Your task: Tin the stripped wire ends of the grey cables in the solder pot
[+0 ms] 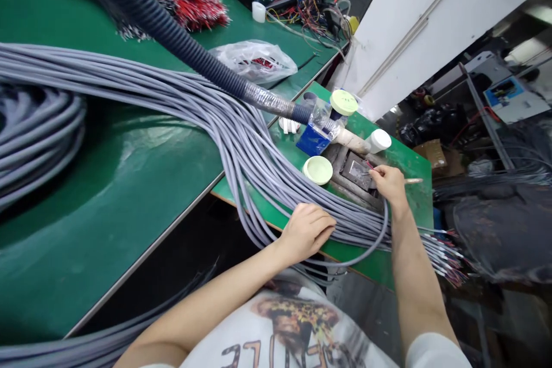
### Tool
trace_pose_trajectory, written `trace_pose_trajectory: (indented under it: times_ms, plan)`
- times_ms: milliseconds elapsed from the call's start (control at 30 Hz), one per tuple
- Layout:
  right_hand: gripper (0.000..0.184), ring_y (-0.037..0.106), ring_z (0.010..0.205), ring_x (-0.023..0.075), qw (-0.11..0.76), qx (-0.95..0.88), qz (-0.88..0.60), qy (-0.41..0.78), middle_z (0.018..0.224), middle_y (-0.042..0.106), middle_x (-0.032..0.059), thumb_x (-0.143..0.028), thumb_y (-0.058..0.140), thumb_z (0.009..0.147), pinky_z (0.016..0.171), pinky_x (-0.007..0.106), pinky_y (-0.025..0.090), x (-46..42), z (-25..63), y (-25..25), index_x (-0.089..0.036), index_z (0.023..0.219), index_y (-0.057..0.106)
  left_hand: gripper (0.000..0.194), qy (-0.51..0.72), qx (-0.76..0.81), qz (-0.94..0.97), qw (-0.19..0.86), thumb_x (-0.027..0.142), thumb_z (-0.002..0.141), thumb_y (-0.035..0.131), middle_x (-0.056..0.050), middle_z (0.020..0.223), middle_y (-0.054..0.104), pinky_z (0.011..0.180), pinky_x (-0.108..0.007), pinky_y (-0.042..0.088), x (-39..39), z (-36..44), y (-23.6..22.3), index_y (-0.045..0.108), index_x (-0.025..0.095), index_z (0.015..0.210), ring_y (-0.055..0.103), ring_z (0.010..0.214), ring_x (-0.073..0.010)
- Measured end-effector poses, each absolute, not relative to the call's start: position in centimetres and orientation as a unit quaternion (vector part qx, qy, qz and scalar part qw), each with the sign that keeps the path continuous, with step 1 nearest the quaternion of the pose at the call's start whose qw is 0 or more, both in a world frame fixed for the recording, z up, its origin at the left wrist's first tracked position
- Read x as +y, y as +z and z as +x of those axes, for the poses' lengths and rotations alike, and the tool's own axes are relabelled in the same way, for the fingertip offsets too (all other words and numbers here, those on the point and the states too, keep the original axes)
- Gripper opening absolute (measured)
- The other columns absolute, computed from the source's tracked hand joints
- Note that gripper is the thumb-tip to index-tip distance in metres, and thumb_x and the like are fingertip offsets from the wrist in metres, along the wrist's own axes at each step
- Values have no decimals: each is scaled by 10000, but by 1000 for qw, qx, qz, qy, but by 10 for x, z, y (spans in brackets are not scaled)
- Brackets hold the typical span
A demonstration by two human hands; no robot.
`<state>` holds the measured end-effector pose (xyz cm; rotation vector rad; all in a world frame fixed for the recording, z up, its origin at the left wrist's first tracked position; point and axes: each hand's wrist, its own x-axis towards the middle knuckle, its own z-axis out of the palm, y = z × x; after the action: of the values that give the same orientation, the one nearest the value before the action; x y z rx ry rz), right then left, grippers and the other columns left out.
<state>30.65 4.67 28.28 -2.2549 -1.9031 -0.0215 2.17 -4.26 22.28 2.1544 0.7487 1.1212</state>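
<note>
A thick bundle of grey cables (pixel 181 92) runs across the green bench (pixel 129 184) and drops off its right edge, where stripped red and white wire ends (pixel 448 259) fan out. My left hand (pixel 307 230) rests palm down on the bundle, fingers curled over the cables. My right hand (pixel 388 183) pinches the stripped end of one grey cable (pixel 379 241) that loops out from the bundle, holding its thin wires over a dark metal pot (pixel 359 172) set in the small green table (pixel 409 161).
A black corrugated hose (pixel 159 17) crosses above the cables toward the pot. Two pale green lids (pixel 318 170) (pixel 344 102), a white cap (pixel 380 140) and a blue box (pixel 313 140) stand around it. A plastic bag (pixel 254 60) and red-black wire piles (pixel 190 0) lie behind.
</note>
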Motion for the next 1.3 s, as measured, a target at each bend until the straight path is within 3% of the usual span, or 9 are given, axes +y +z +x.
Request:
trace_pose_trajectory:
  times_ms: [567,967,1067,1167,1300]
  plan:
    - [267,643,737,221,38,-612,-790,-9,749,722,75,-351,520,777,649,281,401,53,311,266,-193,769,735,146,418,283,817,280,206,884,535,-42,919,689,818,-346,360,-43,23,220,612,193,1008,579,911,-178]
    - [274,632,711,209,65,-615,-786,-1,733,715,71,-353,522,763,645,280,411,52,311,270,-185,764,738,135,419,284,817,277,201,887,536,-37,917,694,804,-347,361,-43,22,223,613,188,997,580,902,-172]
    - [274,600,632,179,121,-626,-770,15,660,680,44,-365,533,774,602,268,399,37,302,285,-172,732,722,135,419,283,814,285,199,880,547,-38,906,696,793,-351,364,-42,22,222,620,189,994,587,891,-176]
    - [248,538,558,147,254,-631,-729,75,585,615,8,-373,590,763,560,256,386,8,281,304,-160,688,694,136,451,282,789,309,194,860,579,-40,882,700,787,-352,379,-43,23,222,638,196,982,597,870,-179]
    - [206,510,591,131,374,-591,-695,166,625,582,-10,-359,643,768,571,250,387,-35,237,319,-165,706,674,87,546,293,659,425,200,823,633,-45,822,688,749,-322,440,-48,30,231,678,188,897,600,770,-155]
